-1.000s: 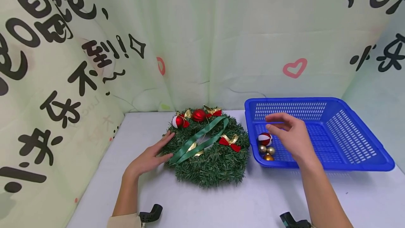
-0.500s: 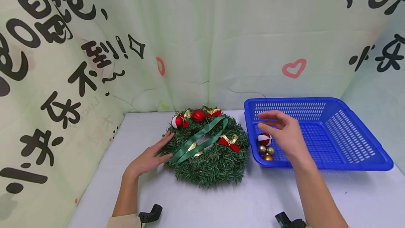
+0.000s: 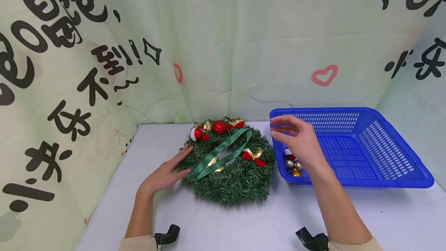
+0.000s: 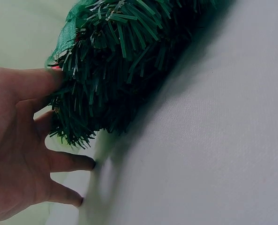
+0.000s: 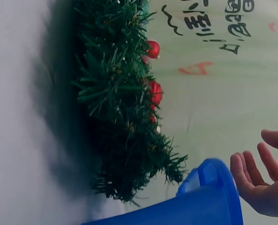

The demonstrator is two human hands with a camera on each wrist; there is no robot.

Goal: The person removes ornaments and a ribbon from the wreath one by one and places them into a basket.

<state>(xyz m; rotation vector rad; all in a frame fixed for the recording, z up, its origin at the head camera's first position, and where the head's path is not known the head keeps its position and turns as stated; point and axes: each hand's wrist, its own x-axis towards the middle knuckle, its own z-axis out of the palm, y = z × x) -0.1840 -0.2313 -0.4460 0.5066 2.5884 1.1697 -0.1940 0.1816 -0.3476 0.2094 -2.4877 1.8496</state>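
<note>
A green artificial wreath (image 3: 233, 189) lies on the table. Across it runs a loop of green ribbon (image 3: 223, 146). A red ball (image 3: 219, 127), a red-and-white ball (image 3: 196, 134) and red-and-gold bows (image 3: 253, 156) decorate it. My left hand (image 3: 165, 175) rests against its left side, fingers spread; in the left wrist view, the thumb touches the wreath and two fingertips reach the table. Over the blue basket's left rim hovers my right hand (image 3: 299, 140), fingers loosely bent and apart from the thumb. Nothing shows between them in the right wrist view (image 5: 265, 178).
The blue plastic basket (image 3: 348, 182) stands right of the wreath. Inside its near left corner lie small gold balls (image 3: 292, 164) and a red-and-white ball (image 3: 288, 152), partly hidden by my right hand. A printed curtain (image 3: 271, 49) hangs behind the white table (image 3: 209, 227).
My right hand has moved left, from over the basket's inside to its left rim, now covering part of the red-and-white ball there. The left hand and wreath stay in place.
</note>
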